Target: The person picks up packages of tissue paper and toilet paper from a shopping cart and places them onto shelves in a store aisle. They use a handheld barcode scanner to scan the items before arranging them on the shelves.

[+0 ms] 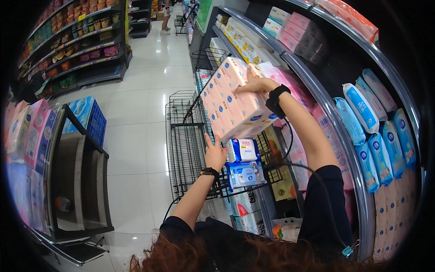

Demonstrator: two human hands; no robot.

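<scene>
A large plastic-wrapped multipack of tissues (226,102), peach-coloured with blue marks, is tilted over a black wire cart (185,136). My right hand (256,83) lies spread on its upper right part, thumb and fingers apart. My left hand (215,153) touches or nearly touches its lower left corner with fingers spread; contact is not certain. Just right of my left hand, a white-and-blue pack (243,149) and a blue pack of wipes (246,174) lie in the wire basket. The pack's underside is hidden.
Shelves with a curved clear edge (316,91) run along the right, holding packs of wet wipes (360,107) and tissues. At left stand a black-framed rack (80,190) and a blue crate (97,124). A tiled aisle (131,142) leads to a distant person (165,20).
</scene>
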